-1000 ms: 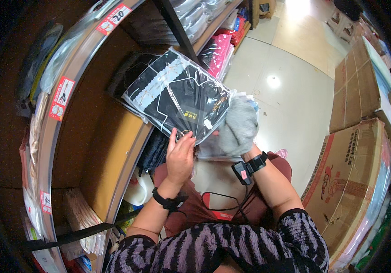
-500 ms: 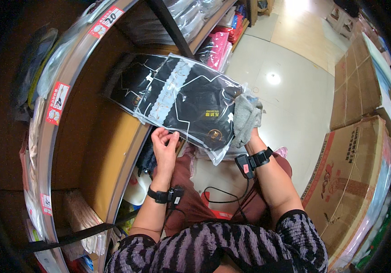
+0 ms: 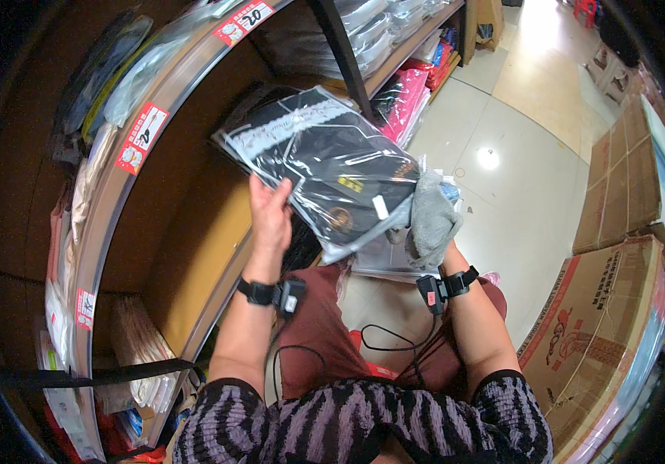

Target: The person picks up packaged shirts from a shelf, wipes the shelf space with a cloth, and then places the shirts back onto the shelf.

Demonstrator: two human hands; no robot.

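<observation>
A clear plastic package with a folded black garment (image 3: 324, 158) lies tilted between my hands, over the shelf's front edge. It has a pale patterned band and white lines. My left hand (image 3: 270, 220) is closed on its near left edge, thumb uppermost. A bunched grey cloth (image 3: 431, 220) covers my right hand at the package's right end. Only the wrist (image 3: 454, 259) shows clearly below the cloth, so those fingers are hidden. Each wrist wears a black strap with a small box, and thin cables hang from the boxes.
A wooden shelf (image 3: 181, 271) curves along the left, its rail bearing red-and-white price labels (image 3: 143, 139). Bagged clothes (image 3: 406, 97) fill shelves farther back. Cardboard cartons (image 3: 588, 309) stand at the right on the tiled floor (image 3: 495, 193). Below the package lies another clear packet (image 3: 394, 259).
The packaged garment has tilted, and its far left corner has shifted. My left hand has moved up from beside its edge and now grips it. The grey cloth stays at its right end.
</observation>
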